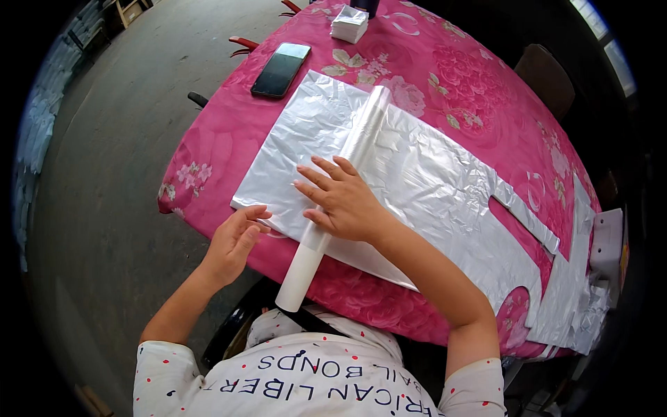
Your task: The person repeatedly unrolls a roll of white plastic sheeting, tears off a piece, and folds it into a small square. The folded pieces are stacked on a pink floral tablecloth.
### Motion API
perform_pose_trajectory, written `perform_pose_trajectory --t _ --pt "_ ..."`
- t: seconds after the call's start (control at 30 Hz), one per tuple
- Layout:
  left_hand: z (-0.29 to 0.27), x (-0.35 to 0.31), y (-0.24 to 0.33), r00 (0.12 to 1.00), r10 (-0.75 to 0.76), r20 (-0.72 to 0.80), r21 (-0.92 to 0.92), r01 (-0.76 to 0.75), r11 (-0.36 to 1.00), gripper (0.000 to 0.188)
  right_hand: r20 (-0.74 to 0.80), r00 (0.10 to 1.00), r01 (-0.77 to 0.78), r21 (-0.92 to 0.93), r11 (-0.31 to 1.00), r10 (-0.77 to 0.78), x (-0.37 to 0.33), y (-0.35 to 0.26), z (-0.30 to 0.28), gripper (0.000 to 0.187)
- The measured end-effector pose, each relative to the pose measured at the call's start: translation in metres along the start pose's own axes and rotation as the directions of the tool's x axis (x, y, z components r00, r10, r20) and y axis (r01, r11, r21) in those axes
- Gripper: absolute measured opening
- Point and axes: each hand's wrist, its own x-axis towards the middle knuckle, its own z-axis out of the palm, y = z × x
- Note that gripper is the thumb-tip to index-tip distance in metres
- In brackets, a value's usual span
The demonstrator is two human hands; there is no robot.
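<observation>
A stack of thin, whitish plastic vest bags (434, 187) lies flat on the table, its cut-out handles toward the right. Across it runs a white tube (299, 278) with clear film wound around its upper part, the near end sticking out past the table edge. My right hand (344, 201) rests palm down on the tube and the film, fingers spread, gripping nothing. Beside the near left corner of the bags, my left hand (233, 243) hovers with fingers loosely bent and apart, holding nothing.
A dark phone (281, 69) lies at the far left of the pink flowered tablecloth (479, 83). Farther back sits a small white stack of folded film (349, 24). More plastic bags (563, 299) and a white plastic box (607, 240) are at the right edge.
</observation>
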Motion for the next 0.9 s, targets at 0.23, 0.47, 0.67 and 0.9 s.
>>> perform_pose_trajectory --t 0.23,0.47,0.67,0.9 --pt "0.017 -0.022 0.010 0.996 -0.088 -0.007 0.669 0.070 0.740 0.083 -0.485 0.845 -0.228 0.059 0.972 0.228 0.098 -0.032 0.038 0.038" --pt "0.015 -0.025 0.000 0.954 -0.278 0.112 0.029 0.277 0.960 0.067 -0.452 0.423 -0.367 0.707 0.604 0.786 0.066 -0.028 0.054 0.074" --pt "0.051 -0.020 0.021 0.793 -0.122 0.597 -0.501 0.487 0.716 0.063 0.001 0.625 0.415 0.847 -0.333 0.781 0.006 -0.031 -0.021 0.069" --pt "0.099 0.012 0.046 0.610 -0.123 0.783 -0.426 0.669 0.609 0.078 -0.148 0.615 0.398 0.906 -0.143 0.774 -0.050 -0.023 -0.075 0.060"
